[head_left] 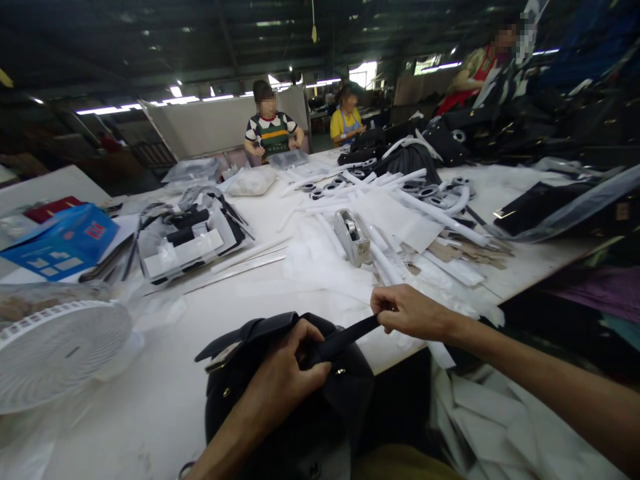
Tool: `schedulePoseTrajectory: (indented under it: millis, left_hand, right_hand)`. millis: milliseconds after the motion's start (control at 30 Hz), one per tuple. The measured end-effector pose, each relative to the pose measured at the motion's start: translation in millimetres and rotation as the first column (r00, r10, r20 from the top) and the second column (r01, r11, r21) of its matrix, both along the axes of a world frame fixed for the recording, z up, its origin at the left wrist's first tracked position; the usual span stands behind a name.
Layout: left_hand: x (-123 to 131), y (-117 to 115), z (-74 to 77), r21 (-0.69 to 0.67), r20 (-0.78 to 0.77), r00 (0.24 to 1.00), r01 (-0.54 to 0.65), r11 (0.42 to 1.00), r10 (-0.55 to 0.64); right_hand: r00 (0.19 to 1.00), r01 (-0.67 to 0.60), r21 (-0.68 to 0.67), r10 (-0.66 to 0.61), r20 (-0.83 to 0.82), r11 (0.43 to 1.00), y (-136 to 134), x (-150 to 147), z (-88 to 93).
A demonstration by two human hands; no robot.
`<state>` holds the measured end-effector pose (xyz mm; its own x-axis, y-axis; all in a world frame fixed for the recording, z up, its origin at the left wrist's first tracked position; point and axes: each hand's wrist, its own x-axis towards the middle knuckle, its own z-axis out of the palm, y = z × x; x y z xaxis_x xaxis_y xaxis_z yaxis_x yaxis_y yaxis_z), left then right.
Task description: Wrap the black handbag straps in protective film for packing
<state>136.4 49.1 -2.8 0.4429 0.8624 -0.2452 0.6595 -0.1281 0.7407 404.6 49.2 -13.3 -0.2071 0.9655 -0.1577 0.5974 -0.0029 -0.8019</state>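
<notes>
A black bag (225, 413) with small gold-coloured metal studs sits at the near edge of the table, in front of my body. My left hand (290, 367) lies over its top, thumb and fingers closed on a black strap (350, 335) where it meets the bag. The strap runs up to the right, pulled out straight. Its far end is pinched in my right hand (407, 311), held above the table edge. The bag's flap (250, 333) is raised on the left side, and part of the bag is hidden by my left forearm.
A white round fan (65, 353) stands at left, near a blue box (60, 240) and a white tray (185, 253) of black parts. A tape dispenser (353, 237) sits mid-table among white tubes and foam. Black bags are heaped at right. Several people work beyond the table.
</notes>
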Motion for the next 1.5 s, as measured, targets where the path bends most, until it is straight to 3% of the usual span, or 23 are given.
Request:
schedulePoseTrajectory:
  millis: [133,333,467,667,867,1067,1233,1367,1500]
  left_hand:
    - [0,-2,0.2,0.024,0.009,1.0,0.015,1.0,-0.015]
    - [5,-7,2.8,0.147,0.018,0.999,0.04,0.988,-0.043]
    - [3,-9,1.1,0.149,0.019,0.999,0.042,0.988,-0.045]
    - [-4,-13,-0.6,0.125,0.03,0.999,0.014,0.992,-0.018]
    - [-4,-8,2.1,0.079,0.002,1.0,0.026,0.997,-0.026]
    - [-4,-8,-0.6,0.102,-0.005,1.0,0.031,0.994,-0.031]
    - [-3,-10,-4.1,0.137,0.009,0.999,0.047,0.989,-0.049]
    - [-5,-11,-5.9,0.136,0.036,0.998,0.054,0.989,-0.06]
    - [-14,-16,-1.5,-0.024,0.13,0.985,-0.112,0.993,0.114]
  right_hand:
    - [0.999,-0.035,0.054,0.033,0.023,0.998,-2,-4,6.1]
    - [0.976,-0.195,0.119,0.181,0.121,0.974,-10,-47,19.9]
    - [0.979,-0.203,0.057,0.203,-0.006,0.978,-8,-64,14.3]
    - [0.965,-0.181,-0.068,0.164,-0.207,0.981,3,-44,0.8]
    - [0.974,-0.129,-0.078,0.111,-0.198,0.989,1,-18,-0.4]
    - [0.97,-0.208,-0.077,0.195,-0.142,0.975,0,-17,10.1]
    - [0.949,-0.307,-0.032,0.303,-0.092,0.951,-5,-37,15.2]
    - [0.966,-0.224,-0.021,0.219,-0.139,0.974,-10,-59,9.7]
    - [0.987,-0.12,-0.015,0.118,-0.106,0.993,-12,-65,10.9]
